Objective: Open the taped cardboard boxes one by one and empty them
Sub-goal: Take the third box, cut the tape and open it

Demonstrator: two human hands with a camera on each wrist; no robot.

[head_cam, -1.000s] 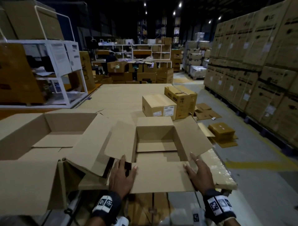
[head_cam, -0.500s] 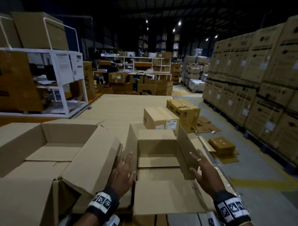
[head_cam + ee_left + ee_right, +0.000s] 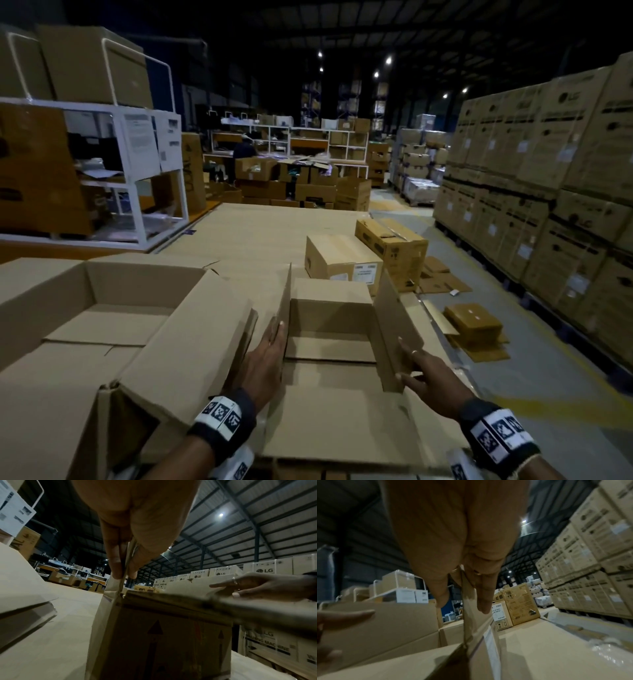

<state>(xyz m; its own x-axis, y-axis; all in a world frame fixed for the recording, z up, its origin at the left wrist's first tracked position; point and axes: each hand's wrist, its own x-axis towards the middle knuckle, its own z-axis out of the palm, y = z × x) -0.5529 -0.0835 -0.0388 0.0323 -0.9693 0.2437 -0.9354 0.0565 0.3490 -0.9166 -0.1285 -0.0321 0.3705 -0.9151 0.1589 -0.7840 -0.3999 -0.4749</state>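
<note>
pinching the upright side flaps of the small open box (image 3: 329, 329) on the tabletop (image 3: 260, 233), left hand (image 3: 263, 359) and right hand (image 3: 424, 373) each grip one; box looks empty, so best fold both flaps evenly outward without tearing.

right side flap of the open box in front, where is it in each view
Head: the right flap stands upright right of centre, gripped by the right hand.
Left wrist: pale panel at right, behind the fingers.
Right wrist: edge-on at centre, between thumb and fingers.
Shared landmark: the labelled sealed box.
</note>
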